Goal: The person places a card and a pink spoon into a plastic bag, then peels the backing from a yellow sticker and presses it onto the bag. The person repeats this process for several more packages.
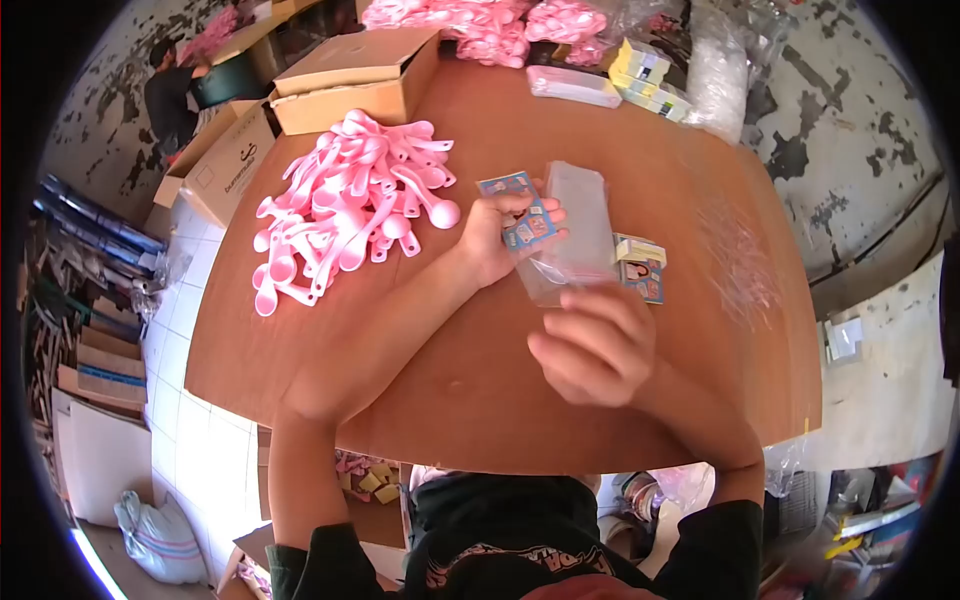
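My left hand (490, 240) grips a small blue printed card (533, 228), with the thumb across it and fingertips showing past its right edge. Beside that hand lies a stack of clear plastic bags (583, 212); one bag (550, 278) sticks out toward me, below the card. My right hand (595, 345) is nearer to me, its fingers curled and slightly blurred; whatever it may pinch is hidden. Right of the bags sits a small pile of printed cards (642, 275). A heap of pink plastic measuring spoons (350, 195) spreads on the table to the left.
The brown table (450, 390) has a cardboard box (355, 75) at its back left. Pink bundles (480, 25), yellow-and-white packs (645, 80) and rolled clear plastic (718, 75) line the back. Thin clear strips (740, 260) lie right. Another person (170, 95) is at far left.
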`<action>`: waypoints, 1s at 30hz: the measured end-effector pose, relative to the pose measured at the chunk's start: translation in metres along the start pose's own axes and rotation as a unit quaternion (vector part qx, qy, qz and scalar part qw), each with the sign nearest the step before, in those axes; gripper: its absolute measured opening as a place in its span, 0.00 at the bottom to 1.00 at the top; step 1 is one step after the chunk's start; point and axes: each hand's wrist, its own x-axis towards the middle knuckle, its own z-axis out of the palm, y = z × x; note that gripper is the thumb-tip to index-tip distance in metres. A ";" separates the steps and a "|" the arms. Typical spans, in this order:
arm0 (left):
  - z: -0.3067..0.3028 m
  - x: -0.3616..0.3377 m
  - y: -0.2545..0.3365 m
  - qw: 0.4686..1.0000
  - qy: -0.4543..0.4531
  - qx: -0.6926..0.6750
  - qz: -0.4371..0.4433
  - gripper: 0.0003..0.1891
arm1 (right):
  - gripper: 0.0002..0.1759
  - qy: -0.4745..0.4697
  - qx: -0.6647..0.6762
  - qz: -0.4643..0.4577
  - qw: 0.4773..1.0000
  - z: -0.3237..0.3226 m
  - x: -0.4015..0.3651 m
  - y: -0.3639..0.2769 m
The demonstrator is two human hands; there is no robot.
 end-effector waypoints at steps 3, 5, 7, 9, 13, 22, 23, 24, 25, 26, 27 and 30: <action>-0.002 -0.012 0.016 0.999 0.014 0.045 -0.011 0.23 | 0.08 -0.027 0.027 0.101 0.994 0.046 0.048 0.015; 0.001 -0.005 0.004 0.999 -0.010 0.033 0.000 0.20 | 0.08 -0.091 0.081 0.192 0.974 0.074 0.066 0.040; -0.004 0.000 -0.003 0.999 -0.029 0.031 0.011 0.16 | 0.11 -0.138 0.096 0.256 0.952 0.115 0.075 0.067; -0.009 0.000 -0.004 0.998 -0.043 0.034 0.020 0.13 | 0.14 -0.222 0.085 0.303 0.923 0.152 0.082 0.090; -0.012 0.002 -0.002 0.997 -0.071 0.018 -0.005 0.16 | 0.15 -0.298 0.056 0.323 0.897 0.217 0.064 0.113; 0.000 -0.005 0.007 0.997 -0.079 -0.006 0.011 0.23 | 0.22 -0.084 0.275 0.380 0.879 0.140 0.074 0.098; 0.001 -0.005 0.007 0.997 -0.078 -0.012 0.012 0.23 | 0.21 -0.069 0.318 0.394 0.860 0.111 0.078 0.089; 0.002 -0.004 0.007 0.998 -0.048 0.006 0.045 0.26 | 0.20 -0.055 0.360 0.406 0.838 0.083 0.079 0.076; 0.006 -0.005 0.007 0.997 -0.017 0.025 0.078 0.29 | 0.21 -0.013 0.361 0.388 0.848 0.065 0.071 0.064; 0.021 -0.023 0.021 0.998 -0.043 -0.046 0.011 0.31 | 0.21 0.031 0.360 0.370 0.856 0.047 0.060 0.053; -0.007 0.006 0.014 0.996 -0.025 -0.075 0.034 0.31 | 0.22 0.007 0.313 0.343 0.886 0.029 0.044 0.042; 0.012 -0.006 0.020 0.995 0.083 -0.026 0.050 0.32 | 0.20 -0.231 0.185 0.288 0.911 -0.041 0.021 0.009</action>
